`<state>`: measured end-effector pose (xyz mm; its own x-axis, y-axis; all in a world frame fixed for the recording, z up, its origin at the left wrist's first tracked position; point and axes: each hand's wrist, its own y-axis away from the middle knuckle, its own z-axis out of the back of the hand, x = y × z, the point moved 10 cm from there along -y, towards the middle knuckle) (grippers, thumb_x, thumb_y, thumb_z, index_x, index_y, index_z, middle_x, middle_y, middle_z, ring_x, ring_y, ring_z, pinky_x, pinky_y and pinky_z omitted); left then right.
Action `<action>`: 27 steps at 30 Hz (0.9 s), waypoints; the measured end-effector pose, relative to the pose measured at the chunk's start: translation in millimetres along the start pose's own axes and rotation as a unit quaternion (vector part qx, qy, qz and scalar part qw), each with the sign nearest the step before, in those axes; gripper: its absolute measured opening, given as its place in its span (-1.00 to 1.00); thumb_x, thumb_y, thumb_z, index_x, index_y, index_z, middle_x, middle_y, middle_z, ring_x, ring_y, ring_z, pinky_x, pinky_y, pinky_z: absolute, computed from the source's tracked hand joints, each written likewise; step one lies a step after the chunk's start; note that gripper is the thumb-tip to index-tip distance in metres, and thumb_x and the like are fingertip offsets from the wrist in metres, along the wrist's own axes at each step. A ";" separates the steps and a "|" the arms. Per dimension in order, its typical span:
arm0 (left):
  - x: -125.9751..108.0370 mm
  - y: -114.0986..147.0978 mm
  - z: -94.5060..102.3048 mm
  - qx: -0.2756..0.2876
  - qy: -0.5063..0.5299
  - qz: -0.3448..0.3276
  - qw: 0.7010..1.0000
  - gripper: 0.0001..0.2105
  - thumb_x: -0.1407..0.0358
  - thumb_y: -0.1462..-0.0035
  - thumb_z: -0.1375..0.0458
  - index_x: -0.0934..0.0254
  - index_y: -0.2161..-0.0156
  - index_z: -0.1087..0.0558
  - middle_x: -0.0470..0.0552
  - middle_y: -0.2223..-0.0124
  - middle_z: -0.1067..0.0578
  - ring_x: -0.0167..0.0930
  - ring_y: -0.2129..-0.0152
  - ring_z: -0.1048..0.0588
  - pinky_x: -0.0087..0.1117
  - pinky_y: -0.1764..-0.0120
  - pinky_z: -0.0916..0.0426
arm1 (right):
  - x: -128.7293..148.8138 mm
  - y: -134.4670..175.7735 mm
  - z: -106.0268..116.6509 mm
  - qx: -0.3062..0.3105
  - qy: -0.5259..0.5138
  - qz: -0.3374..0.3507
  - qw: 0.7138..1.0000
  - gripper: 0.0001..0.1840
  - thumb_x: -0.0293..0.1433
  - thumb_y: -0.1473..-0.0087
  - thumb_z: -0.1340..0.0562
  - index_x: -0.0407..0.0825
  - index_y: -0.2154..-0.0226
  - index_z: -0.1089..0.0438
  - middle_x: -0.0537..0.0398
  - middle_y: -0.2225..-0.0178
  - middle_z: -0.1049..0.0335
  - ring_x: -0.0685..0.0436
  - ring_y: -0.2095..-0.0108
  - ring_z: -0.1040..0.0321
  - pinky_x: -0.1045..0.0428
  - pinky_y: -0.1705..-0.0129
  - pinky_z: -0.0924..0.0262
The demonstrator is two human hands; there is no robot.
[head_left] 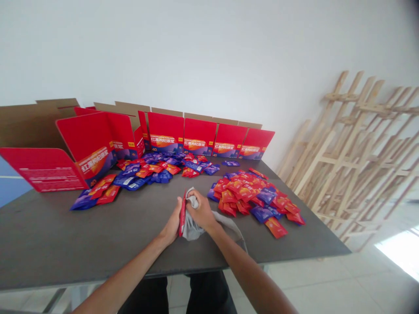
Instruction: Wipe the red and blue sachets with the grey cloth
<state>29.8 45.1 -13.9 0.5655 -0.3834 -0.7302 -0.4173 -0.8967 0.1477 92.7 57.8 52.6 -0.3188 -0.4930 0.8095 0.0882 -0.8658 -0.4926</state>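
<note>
Showing edge-on: red packet (182, 216), seemingly flat | grey cloth (192, 231), bunched

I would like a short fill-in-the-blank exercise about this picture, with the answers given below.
1. The colour of the packet in the left hand is ____.
2. The colour of the cloth in the right hand is ____.
3. Behind the row of boxes rises a white ____.
4. Wooden frames stand on the picture's ____ side.

Missing words: red; grey; wall; right.
</note>
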 end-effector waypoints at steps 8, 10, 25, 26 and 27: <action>3.6 -6.8 1.8 0.020 -0.079 -0.054 0.995 -0.32 -0.08 -0.06 -0.22 0.27 -0.21 -0.34 0.16 -0.02 -0.57 -0.18 -0.04 -0.48 -0.24 -0.12 -0.31 | -10.9 4.5 9.8 -0.062 0.010 -0.036 0.997 -0.87 -0.41 0.03 -0.12 -0.01 0.33 -0.29 0.21 0.43 -0.30 -0.01 0.42 -0.25 0.11 0.32 -0.12; 2.3 -7.5 5.3 0.000 -0.075 -0.047 0.996 -0.34 -0.09 -0.10 -0.18 0.29 -0.20 -0.35 0.17 0.01 -0.57 -0.19 0.02 -0.51 -0.24 -0.05 -0.36 | -5.6 4.6 7.3 -0.036 -0.004 -0.020 0.999 -0.88 -0.42 0.03 -0.13 -0.02 0.34 -0.30 0.22 0.44 -0.29 0.00 0.43 -0.23 0.12 0.32 -0.12; 9.3 -5.0 8.7 0.001 -0.137 0.035 0.990 -0.36 -0.10 -0.10 -0.16 0.31 -0.16 -0.39 0.17 0.11 -0.59 -0.20 0.15 -0.55 -0.24 0.07 -0.41 | 2.3 14.7 11.5 0.020 -0.031 -0.028 0.999 -0.90 -0.45 0.06 -0.12 -0.05 0.40 -0.32 0.24 0.48 -0.24 0.02 0.43 -0.17 0.13 0.30 -0.11; 11.8 -6.3 7.1 0.012 -0.151 0.027 0.988 -0.35 -0.11 -0.09 -0.17 0.32 -0.15 -0.40 0.19 0.08 -0.59 -0.17 0.11 -0.54 -0.21 0.03 -0.39 | -2.6 14.4 19.4 -0.010 -0.028 -0.043 0.999 -0.91 -0.44 0.04 -0.11 -0.05 0.40 -0.30 0.24 0.48 -0.22 0.02 0.44 -0.15 0.13 0.32 -0.10; 12.8 -8.3 6.8 0.019 -0.169 0.015 0.985 -0.33 -0.12 -0.07 -0.18 0.32 -0.15 -0.40 0.20 0.06 -0.58 -0.15 0.08 -0.53 -0.20 0.00 -0.37 | -5.7 15.1 24.6 -0.022 -0.030 -0.053 0.998 -0.91 -0.43 0.03 -0.11 -0.05 0.40 -0.30 0.24 0.48 -0.22 0.03 0.44 -0.15 0.14 0.33 -0.09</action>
<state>35.7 49.1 -29.0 0.2854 -0.3072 -0.9078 -0.4594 -0.8752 0.1518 119.1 45.5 48.4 -0.2676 -0.4046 0.8745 0.0144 -0.9091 -0.4162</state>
